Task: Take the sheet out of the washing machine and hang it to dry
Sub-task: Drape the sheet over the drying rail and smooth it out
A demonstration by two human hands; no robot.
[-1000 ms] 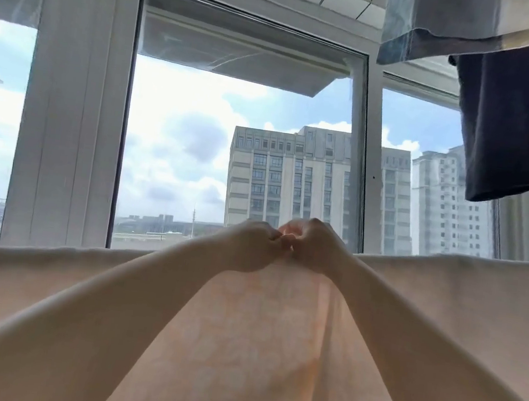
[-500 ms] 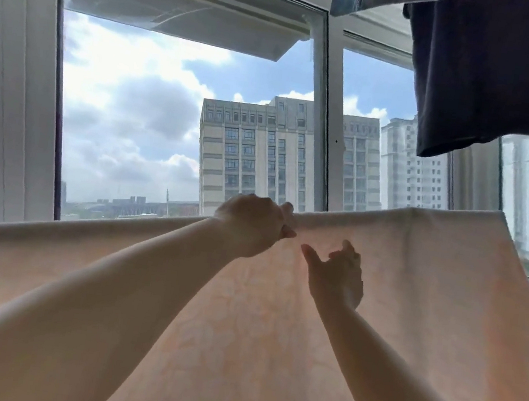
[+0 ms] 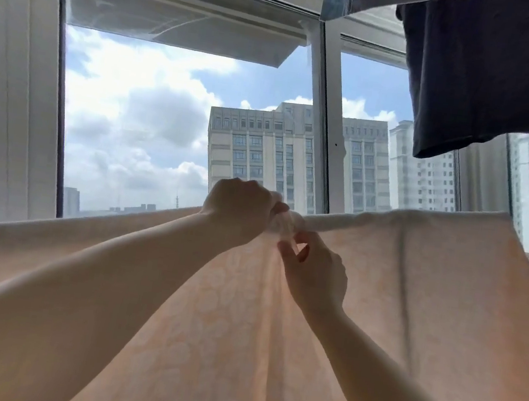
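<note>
Fingers of the left hand [image 3: 238,212] are curled around the bunched top edge of the sheet [image 3: 232,330]; just below, a fold is pinched by the right hand [image 3: 315,274]. Pale peach cloth with a faint floral pattern is spread beneath both hands. No writing is legible.

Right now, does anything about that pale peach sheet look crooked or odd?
Yes. The pale peach sheet bunches into folds where the left hand grips its top edge; the right hand pinches fabric just below.
</note>
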